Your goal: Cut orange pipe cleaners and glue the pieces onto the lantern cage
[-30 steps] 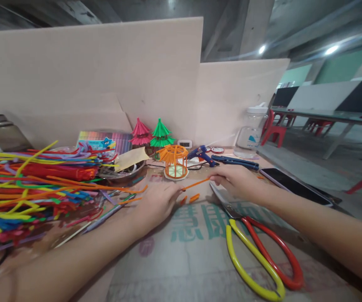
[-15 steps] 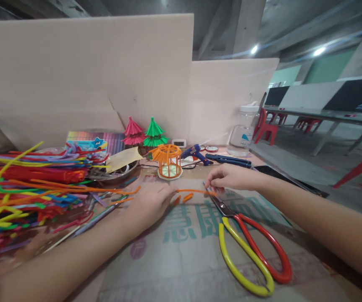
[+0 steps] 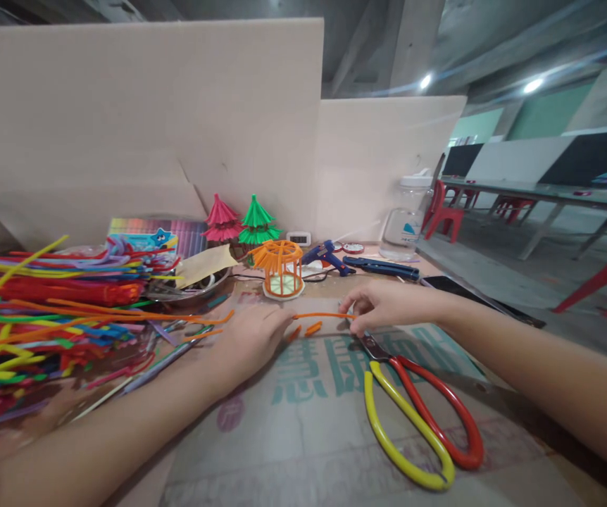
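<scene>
My left hand (image 3: 253, 336) is closed on an orange pipe cleaner (image 3: 322, 315) that stretches to the right, just above the cardboard. At its other end, my right hand (image 3: 370, 308) pinches it with thumb and fingers. Below that hand lie large scissors (image 3: 382, 355) with one yellow and one red handle; the fingers hide their blade tips. Two short orange pieces (image 3: 313, 328) rest beside my left fingertips. Behind the hands stands a small round orange pavilion (image 3: 284, 267) on a pale base, its roof partly covered with orange strips.
Many coloured pipe cleaners (image 3: 50, 296) are heaped at the left. Pink (image 3: 222, 220) and green (image 3: 255, 222) tiered roofs stand at the back, near a blue glue gun (image 3: 327, 257), a dark blue tool (image 3: 380, 267) and a clear bottle (image 3: 403, 218). Printed cardboard (image 3: 261, 451) covers the table.
My right fingers have closed in on the right end of the orange pipe cleaner, which now runs straighter between the hands. My left hand stays almost in place.
</scene>
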The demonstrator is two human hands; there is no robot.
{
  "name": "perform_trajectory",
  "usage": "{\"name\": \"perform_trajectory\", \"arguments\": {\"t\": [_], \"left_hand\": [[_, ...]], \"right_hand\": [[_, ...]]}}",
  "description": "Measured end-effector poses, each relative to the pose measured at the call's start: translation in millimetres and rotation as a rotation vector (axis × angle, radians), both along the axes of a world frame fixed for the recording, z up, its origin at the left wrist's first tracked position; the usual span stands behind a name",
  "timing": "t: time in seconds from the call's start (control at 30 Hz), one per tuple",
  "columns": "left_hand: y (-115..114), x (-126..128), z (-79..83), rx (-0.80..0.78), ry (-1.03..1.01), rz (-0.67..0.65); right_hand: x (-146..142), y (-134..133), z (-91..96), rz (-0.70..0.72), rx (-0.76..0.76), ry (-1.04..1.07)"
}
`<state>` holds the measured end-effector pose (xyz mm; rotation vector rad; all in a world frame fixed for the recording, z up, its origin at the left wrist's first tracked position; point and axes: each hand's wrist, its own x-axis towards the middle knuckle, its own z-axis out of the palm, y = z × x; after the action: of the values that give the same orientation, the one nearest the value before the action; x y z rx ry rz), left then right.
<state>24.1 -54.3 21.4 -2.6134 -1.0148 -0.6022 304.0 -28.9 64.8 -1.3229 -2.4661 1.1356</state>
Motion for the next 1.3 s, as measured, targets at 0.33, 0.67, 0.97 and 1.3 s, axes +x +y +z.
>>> {"name": "perform_trajectory", "arguments": {"t": [0.33,0.67,0.97,1.3], "left_hand": [[1.0,-1.3,-3.6,0.002,-0.015,-0.003],[0.5,-2.2,-6.3,-0.082,-0.004,0.058],[-1.2,-1.8,-1.7,-0.11,0.014,0.072],[-2.3,-1.0,-1.5,-0.102,0.012,0.067]], "right_hand": [[6.3,10.0,-8.9,-0.017,-0.043,0.08],[6.3,14.7,-7.9,-0.055,-0.007,0.189],[7.6,15.7,-11.1,-0.041,0.127,0.236],[7.3,13.6,-10.5,-0.085,0.084,0.254]]}}
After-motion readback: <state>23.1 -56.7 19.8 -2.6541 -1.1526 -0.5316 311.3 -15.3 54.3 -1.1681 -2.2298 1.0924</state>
